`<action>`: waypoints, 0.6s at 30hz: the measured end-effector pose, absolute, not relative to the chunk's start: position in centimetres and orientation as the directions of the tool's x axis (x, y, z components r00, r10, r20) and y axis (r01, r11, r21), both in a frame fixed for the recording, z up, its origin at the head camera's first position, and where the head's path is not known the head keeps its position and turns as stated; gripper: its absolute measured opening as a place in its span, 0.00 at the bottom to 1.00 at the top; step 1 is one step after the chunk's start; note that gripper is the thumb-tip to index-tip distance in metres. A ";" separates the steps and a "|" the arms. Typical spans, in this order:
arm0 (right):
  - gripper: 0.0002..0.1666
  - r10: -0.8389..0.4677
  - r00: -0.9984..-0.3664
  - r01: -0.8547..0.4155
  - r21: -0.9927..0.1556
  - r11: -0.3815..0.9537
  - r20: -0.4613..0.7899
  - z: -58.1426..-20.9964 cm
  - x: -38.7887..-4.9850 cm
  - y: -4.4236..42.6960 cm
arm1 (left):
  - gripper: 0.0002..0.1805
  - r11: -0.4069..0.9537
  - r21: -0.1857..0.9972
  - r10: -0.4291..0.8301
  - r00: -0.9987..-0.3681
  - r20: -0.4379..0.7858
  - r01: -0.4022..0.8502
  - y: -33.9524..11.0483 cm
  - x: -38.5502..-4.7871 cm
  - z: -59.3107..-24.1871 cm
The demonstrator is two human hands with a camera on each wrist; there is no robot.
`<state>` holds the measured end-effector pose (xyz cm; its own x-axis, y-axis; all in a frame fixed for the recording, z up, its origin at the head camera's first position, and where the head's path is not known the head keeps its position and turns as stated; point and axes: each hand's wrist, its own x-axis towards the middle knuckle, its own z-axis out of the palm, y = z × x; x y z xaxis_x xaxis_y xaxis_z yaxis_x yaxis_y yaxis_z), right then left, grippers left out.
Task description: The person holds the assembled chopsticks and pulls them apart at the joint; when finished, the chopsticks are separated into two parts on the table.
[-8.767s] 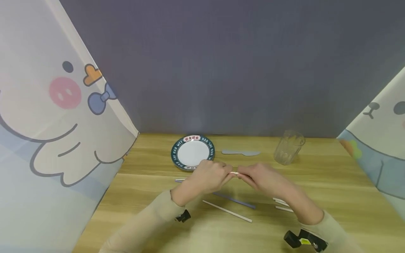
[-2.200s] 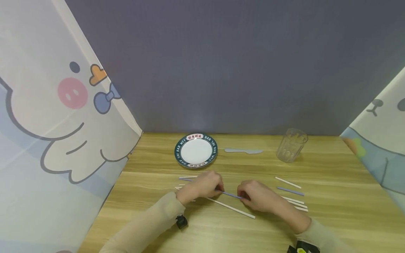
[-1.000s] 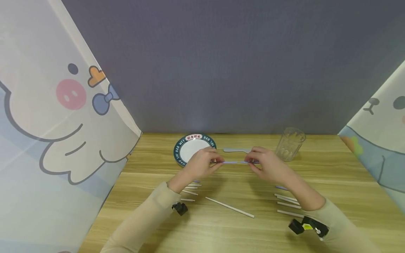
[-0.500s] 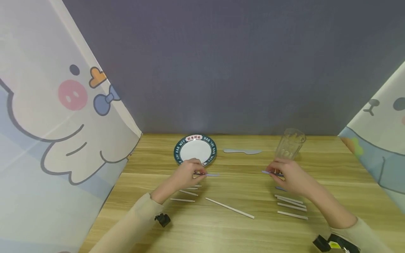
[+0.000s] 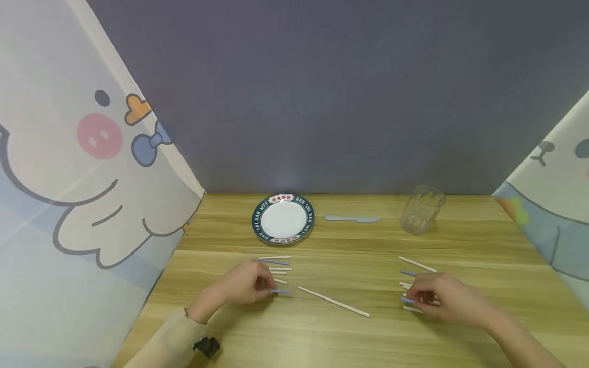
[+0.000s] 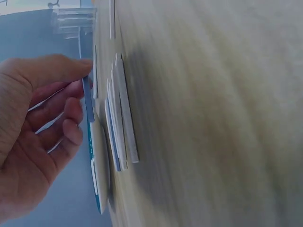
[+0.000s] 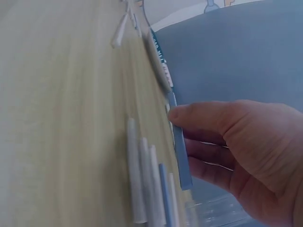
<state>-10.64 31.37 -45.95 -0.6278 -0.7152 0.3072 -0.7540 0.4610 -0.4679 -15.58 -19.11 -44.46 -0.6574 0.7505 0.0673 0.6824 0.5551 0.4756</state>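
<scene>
My left hand [image 5: 246,283] pinches a short blue stick [image 5: 281,291] between thumb and fingers, low over the table's left half. In the left wrist view that blue stick [image 6: 88,99] points away from the thumb tip. Over on the right, my right hand [image 5: 444,296] pinches a similar blue stick [image 5: 407,300]; in the right wrist view this stick [image 7: 182,158] appears above the row below it. Short white sticks [image 5: 276,257] and a blue one [image 5: 274,261] lie beside the left hand. A matching row, with a white stick [image 5: 417,263] at its back, is partly hidden by the right hand.
One long white stick [image 5: 333,301] lies slanted between the two rows. Behind are a green-rimmed plate [image 5: 305,236], a pale knife [image 5: 352,219] and a clear glass [image 5: 421,210]. A dark panel [image 5: 345,102] stands along the wooden table's [image 5: 340,342] back edge.
Both hands earlier held one blue stick; it came apart into two pieces. The hands then moved apart and down toward the two rows, each carrying a piece.
</scene>
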 end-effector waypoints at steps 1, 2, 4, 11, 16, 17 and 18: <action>0.18 -0.722 -0.619 -0.758 -0.478 0.444 0.311 -46.2 -10.5 31.4 | 0.05 0.556 0.477 0.754 -0.655 0.056 0.681 -19.2 -15.5 -44.6; 0.18 -0.726 -0.609 -0.765 -0.480 0.430 0.320 -46.5 -10.4 31.5 | 0.05 0.555 0.479 0.758 -0.651 0.045 0.680 -19.3 -15.4 -44.6; 0.18 -0.729 -0.598 -0.771 -0.487 0.410 0.332 -47.1 -10.2 31.4 | 0.05 0.562 0.478 0.763 -0.646 0.016 0.675 -19.3 -15.3 -44.7; 0.16 -0.709 -0.635 -0.744 -0.488 0.457 0.305 -48.2 -9.3 31.2 | 0.04 0.586 0.425 0.773 -0.633 -0.036 0.690 -19.0 -15.0 -45.6; 0.17 -0.704 -0.642 -0.752 -0.428 0.502 0.303 -48.7 -9.2 30.8 | 0.04 0.620 0.420 0.746 -0.663 -0.055 0.663 -19.2 -15.2 -46.1; 0.17 -0.702 -0.645 -0.751 -0.418 0.511 0.300 -48.7 -9.2 30.7 | 0.04 0.627 0.422 0.739 -0.672 -0.056 0.655 -19.2 -15.2 -46.1; 0.17 -0.700 -0.650 -0.748 -0.411 0.522 0.296 -48.7 -9.2 30.6 | 0.04 0.636 0.423 0.730 -0.681 -0.059 0.645 -19.3 -15.3 -46.2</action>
